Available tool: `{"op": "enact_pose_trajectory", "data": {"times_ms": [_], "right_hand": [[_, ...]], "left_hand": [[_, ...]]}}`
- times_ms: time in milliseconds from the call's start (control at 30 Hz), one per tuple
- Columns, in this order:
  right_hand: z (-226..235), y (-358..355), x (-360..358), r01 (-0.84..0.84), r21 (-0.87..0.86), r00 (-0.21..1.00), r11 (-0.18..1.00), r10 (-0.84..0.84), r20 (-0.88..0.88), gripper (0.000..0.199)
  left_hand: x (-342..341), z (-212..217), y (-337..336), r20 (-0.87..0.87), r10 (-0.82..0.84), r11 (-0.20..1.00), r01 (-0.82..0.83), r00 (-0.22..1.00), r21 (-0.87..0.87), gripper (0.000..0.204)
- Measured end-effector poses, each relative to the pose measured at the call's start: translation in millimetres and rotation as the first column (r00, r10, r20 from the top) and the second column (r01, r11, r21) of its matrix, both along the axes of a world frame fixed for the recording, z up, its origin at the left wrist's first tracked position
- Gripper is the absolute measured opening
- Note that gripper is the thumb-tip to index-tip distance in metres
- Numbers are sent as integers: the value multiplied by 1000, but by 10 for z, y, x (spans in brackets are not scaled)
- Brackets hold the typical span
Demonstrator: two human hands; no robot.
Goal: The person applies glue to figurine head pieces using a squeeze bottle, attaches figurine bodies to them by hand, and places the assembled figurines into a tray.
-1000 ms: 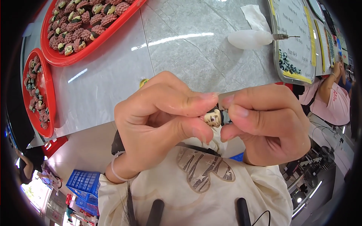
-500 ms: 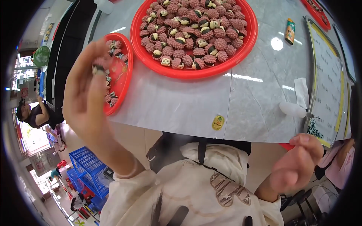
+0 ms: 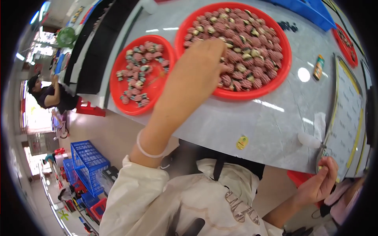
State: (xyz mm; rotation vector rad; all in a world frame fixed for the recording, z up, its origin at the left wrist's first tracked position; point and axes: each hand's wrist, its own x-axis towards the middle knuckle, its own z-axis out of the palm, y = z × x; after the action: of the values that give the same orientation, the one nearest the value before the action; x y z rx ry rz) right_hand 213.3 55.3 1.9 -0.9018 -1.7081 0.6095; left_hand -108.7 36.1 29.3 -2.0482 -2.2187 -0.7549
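My left hand (image 3: pixel 201 72) reaches over the near left part of a large round red tray (image 3: pixel 252 95). Its fingers curl down at the pink knobbly pieces (image 3: pixel 236 57), which show cream and dark parts. The fingertips are hidden, so anything between them is out of sight. A smaller oval red tray (image 3: pixel 114 92) stands to the left, with more pink pieces (image 3: pixel 138 74) bearing grey-green bits, lying in rows. My right hand (image 3: pixel 323 179) is held off the table's near right edge. Its fingers are pinched together; what they hold, if anything, is too small to make out.
On the grey table (image 3: pixel 220 122) lie a yellow oval tag (image 3: pixel 242 142), a white bottle (image 3: pixel 308 140), an orange-and-green packet (image 3: pixel 319 67) and a framed white sheet (image 3: pixel 346 114). A blue bin (image 3: pixel 311 13) stands far right. Blue crates (image 3: pixel 88 161) are on the floor; a person (image 3: pixel 49 96) is further left.
My left hand has moved from above the smaller tray, holding a pink piece, rightward to the large tray. My right hand's fingers have drawn together. The view has shifted, showing more of the smaller tray.
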Motion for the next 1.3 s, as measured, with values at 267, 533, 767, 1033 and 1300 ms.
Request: {"op": "enact_pose_trajectory", "data": {"times_ms": [267, 533, 767, 1033, 1300], "right_hand": [[-5, 44, -369, -38, -330, 986, 943, 90, 143, 33], [-32, -7, -254, -207, -428, 978, 879, 186, -92, 43], [159, -12, -145, -104, -396, 992, 913, 64, -111, 56], [256, 54, -206, -367, -344, 924, 864, 298, -238, 50], [242, 49, -217, -231, -337, 973, 913, 224, -59, 49]], "left_hand": [[289, 4, -232, 886, -201, 976, 3, 419, 220, 19], [857, -186, -501, 971, -140, 922, 331, -195, 200, 21], [974, -391, -453, 915, -124, 919, 304, -383, 252, 17], [1123, -367, -464, 967, -42, 972, 212, -251, 97, 32], [1174, -332, -474, 973, -3, 962, 266, -229, 66, 36]]}}
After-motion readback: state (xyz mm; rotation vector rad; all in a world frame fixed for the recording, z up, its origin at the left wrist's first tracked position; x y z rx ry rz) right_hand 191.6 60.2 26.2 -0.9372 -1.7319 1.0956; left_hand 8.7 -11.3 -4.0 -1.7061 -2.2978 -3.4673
